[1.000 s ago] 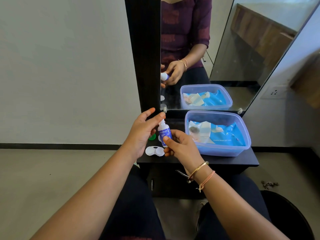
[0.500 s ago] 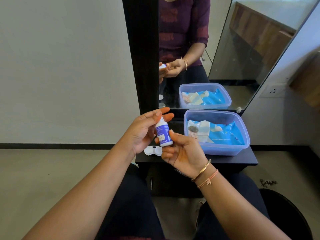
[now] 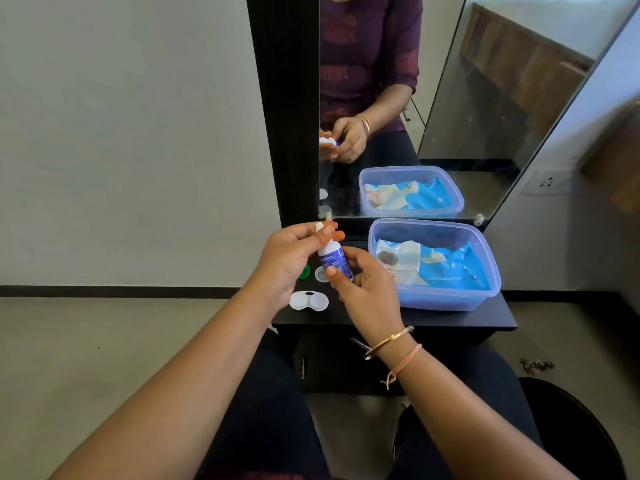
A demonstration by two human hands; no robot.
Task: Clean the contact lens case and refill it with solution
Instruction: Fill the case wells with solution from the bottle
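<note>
The right hand [image 3: 367,289] grips the small white bottle with the blue label [image 3: 334,259] round its middle, and the left hand [image 3: 287,261] pinches the bottle's white top with thumb and fingertips (the bottle is up in the air, top leaning left). Just below the hands, the white plastic lens case with two round cups [image 3: 308,301] lies open on the black table [image 3: 450,320], with a green round lid [image 3: 304,271] and a pale round lid [image 3: 321,274] just behind it. A see-through blue plastic box [image 3: 436,299] sits to the right
</note>
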